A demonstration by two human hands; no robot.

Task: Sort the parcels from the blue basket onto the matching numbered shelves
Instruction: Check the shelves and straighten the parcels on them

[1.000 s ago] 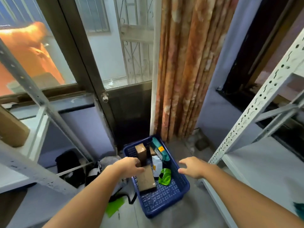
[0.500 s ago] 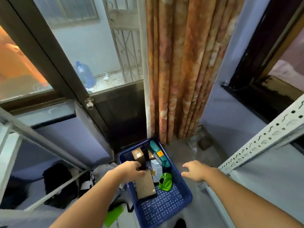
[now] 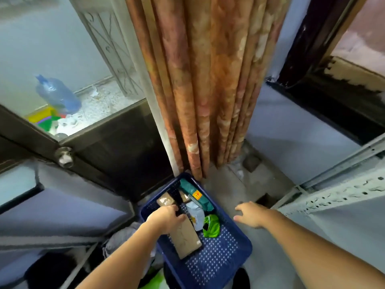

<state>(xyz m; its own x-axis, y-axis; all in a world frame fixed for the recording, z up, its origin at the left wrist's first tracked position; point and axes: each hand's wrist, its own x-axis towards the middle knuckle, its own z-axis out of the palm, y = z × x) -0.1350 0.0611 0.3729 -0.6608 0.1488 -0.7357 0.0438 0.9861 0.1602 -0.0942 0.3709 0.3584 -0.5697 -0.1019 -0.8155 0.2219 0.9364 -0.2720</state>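
The blue basket [image 3: 231,253] stands on the floor below me. Inside it lie a flat brown cardboard parcel [image 3: 185,238], a smaller brown box [image 3: 165,200], a dark green parcel with an orange label [image 3: 194,195], a pale grey bag [image 3: 195,214] and a bright green bag [image 3: 211,226]. My left hand [image 3: 165,219] reaches into the basket and grips the far end of the flat brown parcel. My right hand [image 3: 250,213] hovers just right of the basket rim, fingers spread, holding nothing.
A white metal shelf rack [image 3: 341,192] stands at the right, another shelf frame [image 3: 50,240] at the lower left. An orange curtain [image 3: 204,80] hangs behind the basket, beside a dark glass door [image 3: 112,147]. Dark bags and green plastic lie left of the basket.
My head has tilted down and come closer to the basket. My left hand stays on the flat brown parcel; my right hand stays open beside the basket.
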